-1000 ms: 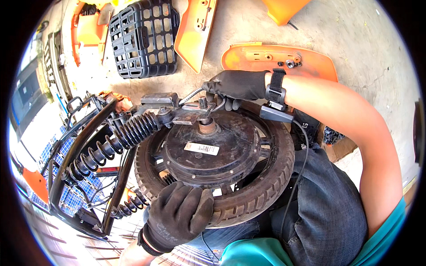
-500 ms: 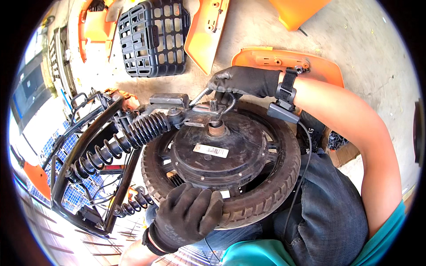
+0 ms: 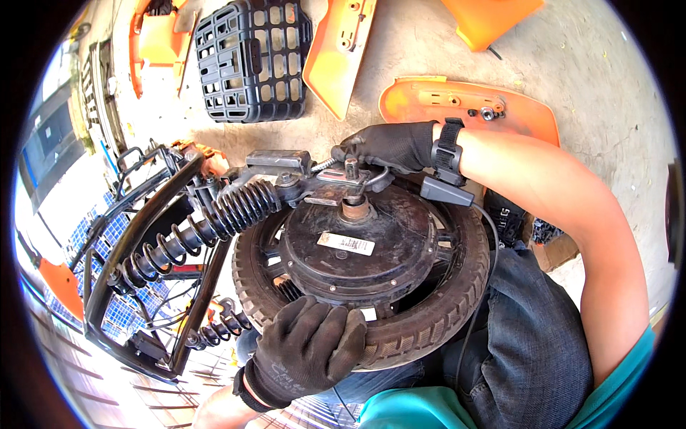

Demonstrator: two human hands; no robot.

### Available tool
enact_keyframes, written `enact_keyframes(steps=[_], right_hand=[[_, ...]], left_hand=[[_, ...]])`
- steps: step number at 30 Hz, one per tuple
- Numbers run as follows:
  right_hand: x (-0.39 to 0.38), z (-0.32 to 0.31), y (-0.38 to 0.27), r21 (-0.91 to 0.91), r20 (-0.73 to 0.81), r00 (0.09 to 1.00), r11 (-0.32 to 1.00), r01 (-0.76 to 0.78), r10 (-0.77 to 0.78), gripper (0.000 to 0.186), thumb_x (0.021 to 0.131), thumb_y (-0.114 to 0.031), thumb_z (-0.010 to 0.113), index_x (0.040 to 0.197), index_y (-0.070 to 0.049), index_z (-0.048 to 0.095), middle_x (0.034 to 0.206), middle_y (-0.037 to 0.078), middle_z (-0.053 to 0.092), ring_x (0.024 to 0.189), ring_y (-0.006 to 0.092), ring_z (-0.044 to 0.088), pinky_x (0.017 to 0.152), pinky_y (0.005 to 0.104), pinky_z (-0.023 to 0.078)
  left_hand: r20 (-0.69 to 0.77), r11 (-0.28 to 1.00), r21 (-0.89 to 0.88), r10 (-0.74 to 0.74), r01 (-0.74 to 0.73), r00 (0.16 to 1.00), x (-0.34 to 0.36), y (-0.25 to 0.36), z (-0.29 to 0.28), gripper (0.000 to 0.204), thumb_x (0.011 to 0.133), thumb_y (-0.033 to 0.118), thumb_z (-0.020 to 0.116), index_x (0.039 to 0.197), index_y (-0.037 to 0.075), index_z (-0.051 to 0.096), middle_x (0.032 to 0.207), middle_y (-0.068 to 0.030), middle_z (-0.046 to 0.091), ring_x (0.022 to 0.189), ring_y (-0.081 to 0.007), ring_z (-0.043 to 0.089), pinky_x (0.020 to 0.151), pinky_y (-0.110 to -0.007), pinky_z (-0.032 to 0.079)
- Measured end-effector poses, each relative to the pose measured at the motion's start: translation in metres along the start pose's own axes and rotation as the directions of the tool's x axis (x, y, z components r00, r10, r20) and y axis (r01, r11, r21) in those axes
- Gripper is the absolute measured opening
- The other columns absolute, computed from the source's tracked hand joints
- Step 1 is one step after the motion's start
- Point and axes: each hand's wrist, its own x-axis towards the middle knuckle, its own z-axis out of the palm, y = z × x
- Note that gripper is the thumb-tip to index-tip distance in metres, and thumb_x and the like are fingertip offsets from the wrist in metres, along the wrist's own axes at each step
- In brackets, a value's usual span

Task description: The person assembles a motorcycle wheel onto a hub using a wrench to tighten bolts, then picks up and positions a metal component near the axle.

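A wheel with a black hub motor [image 3: 343, 268] and a treaded tyre [image 3: 421, 336] lies across my lap. My left hand [image 3: 304, 350], in a black glove, grips the near edge of the tyre with curled fingers. Beyond the upright axle [image 3: 351, 171], my gloved right hand [image 3: 389, 146] closes round a grey cable [image 3: 324, 164] at the metal bracket [image 3: 332, 189]. Part of the right fingers is hidden behind the axle. A bent cable section [image 3: 379, 179] runs from under that hand toward the axle. One coil-spring shock absorber [image 3: 207, 225] joins the bracket from the left.
A black tubular frame [image 3: 107, 286] stands at the left, with a second spring [image 3: 218, 329] below. On the floor lie a black plastic basket [image 3: 250, 64] and orange panels [image 3: 339, 61]. One orange panel [image 3: 421, 100] holds small metal parts. A black device [image 3: 446, 191] with a cord hangs at my right wrist.
My right hand has come down closer to the axle and bracket, and less of the grey cable shows. The left hand keeps its hold on the tyre. The whole view has shifted slightly.
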Motion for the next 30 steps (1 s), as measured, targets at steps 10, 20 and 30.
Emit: enact_keyframes(steps=[10,20,30], right_hand=[[-0.01,-0.001,-0.005,-0.205,0.033,0.999,0.979,-0.022,0.03,0.045,0.099,-0.055,0.048,0.094,-0.013,0.063,0.066,-0.004,0.055,0.051,0.0073,0.047,0.047,0.0224,0.041],[-0.013,0.002,-0.001,-0.23,-0.002,0.999,0.973,0.033,-0.034,0.05,0.1,-0.058,0.044,0.098,-0.012,0.063,0.069,-0.004,0.055,0.054,0.0067,0.05,0.048,0.0237,0.042],[-0.037,-0.024,-0.008,-0.121,0.055,0.998,0.992,0.035,-0.029,0.054,0.099,-0.052,0.049,0.111,-0.001,0.063,0.093,0.011,0.068,0.078,0.0169,0.069,0.068,0.0276,0.061]], left_hand=[[-0.022,1.0,-0.006,0.008,-0.008,1.0,0.0,0.0,0.001,0.04,0.079,0.017,0.068,0.115,0.006,0.055,0.093,-0.0064,0.064,0.083,-0.0204,0.066,0.076,-0.038,0.056],[-0.034,1.0,-0.004,0.016,-0.017,0.999,0.002,0.0,0.001,0.036,0.079,0.016,0.068,0.112,0.006,0.055,0.091,-0.0061,0.064,0.081,-0.0205,0.065,0.072,-0.037,0.056],[-0.032,1.0,0.014,0.023,-0.023,0.999,0.002,0.0,0.002,0.036,0.079,0.015,0.069,0.111,0.006,0.056,0.092,-0.0053,0.063,0.083,-0.0208,0.065,0.071,-0.036,0.056]])
